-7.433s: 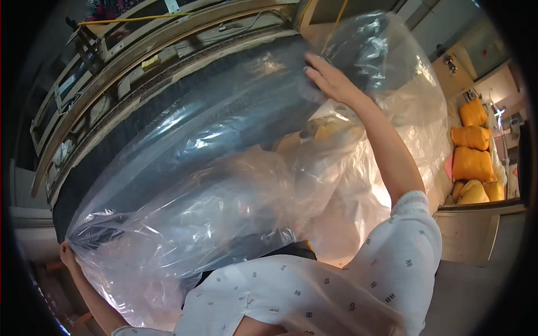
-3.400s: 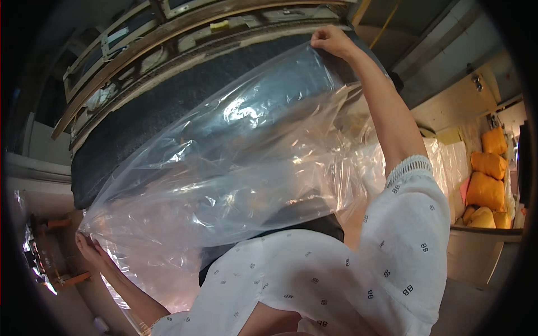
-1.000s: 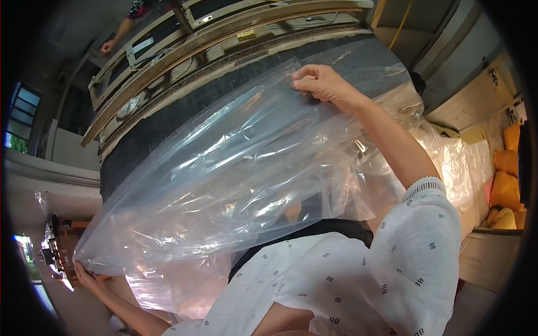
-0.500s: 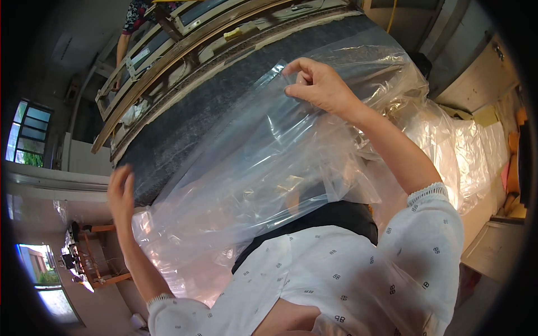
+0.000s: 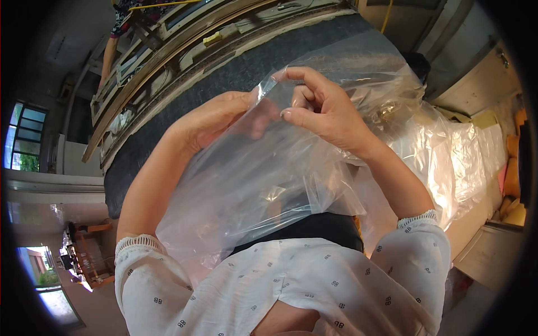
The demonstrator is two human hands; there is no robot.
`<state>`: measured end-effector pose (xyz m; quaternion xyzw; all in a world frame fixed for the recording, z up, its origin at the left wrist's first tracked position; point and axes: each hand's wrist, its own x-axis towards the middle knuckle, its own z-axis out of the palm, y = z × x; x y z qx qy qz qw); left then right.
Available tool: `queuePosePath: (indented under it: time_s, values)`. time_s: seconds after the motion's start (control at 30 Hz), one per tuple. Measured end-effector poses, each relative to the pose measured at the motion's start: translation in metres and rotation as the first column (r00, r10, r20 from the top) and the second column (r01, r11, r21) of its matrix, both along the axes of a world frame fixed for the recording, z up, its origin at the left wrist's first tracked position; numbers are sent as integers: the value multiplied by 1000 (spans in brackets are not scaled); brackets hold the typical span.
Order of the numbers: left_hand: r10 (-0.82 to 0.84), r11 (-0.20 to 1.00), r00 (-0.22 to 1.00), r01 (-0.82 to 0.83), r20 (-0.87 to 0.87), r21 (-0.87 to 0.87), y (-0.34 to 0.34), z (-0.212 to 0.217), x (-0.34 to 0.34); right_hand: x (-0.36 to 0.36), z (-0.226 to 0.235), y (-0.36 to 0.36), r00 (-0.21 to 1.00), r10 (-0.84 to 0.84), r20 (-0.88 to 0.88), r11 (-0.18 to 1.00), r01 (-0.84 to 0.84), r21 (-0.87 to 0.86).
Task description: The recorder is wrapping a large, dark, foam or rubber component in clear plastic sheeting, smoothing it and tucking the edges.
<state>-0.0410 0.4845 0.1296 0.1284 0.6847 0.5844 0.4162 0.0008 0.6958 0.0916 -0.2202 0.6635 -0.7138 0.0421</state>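
Observation:
Clear plastic film [image 5: 258, 173] spreads in loose folds across my front and over a dark flat surface [image 5: 174, 95]. My left hand [image 5: 221, 115] is at its raised upper edge, the thumb side at the edge and other fingers showing blurred through the film. Close beside it, my right hand [image 5: 328, 109] has its fingers curled into the film. The right index fingertip touches the film near the lifted corner, while the thumb tip stands apart from it. Just what the right fingers pinch is partly hidden.
Long wooden rails and a metal frame [image 5: 140, 89] run along the far side, with a small yellow block [image 5: 212, 38] on them. Another person's arm [image 5: 108, 59] reaches down at the far left. More crumpled film [image 5: 454, 151] is heaped at the right.
My left hand has come from the far left, away from the film, up to its edge beside my right hand. My right hand has shifted slightly nearer, its thumb and index finger wider apart.

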Motion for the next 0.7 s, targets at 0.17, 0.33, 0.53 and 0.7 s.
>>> queuePosePath:
  time_s: [0.17,0.33,0.53,0.7]
  values:
    - [231,972,969,-228,-82,47,6,6,0,-2,1,13,990,119,82,991,-113,-74]
    - [175,981,937,-191,-301,-24,9,12,5,-5,6,21,939,274,209,952,-233,-200]
    - [39,976,884,-135,-467,-173,14,18,3,0,2,25,960,227,164,966,-200,-165]
    - [-2,966,467,-229,-884,-123,43,33,0,5,-1,26,998,20,53,1000,-20,-2]
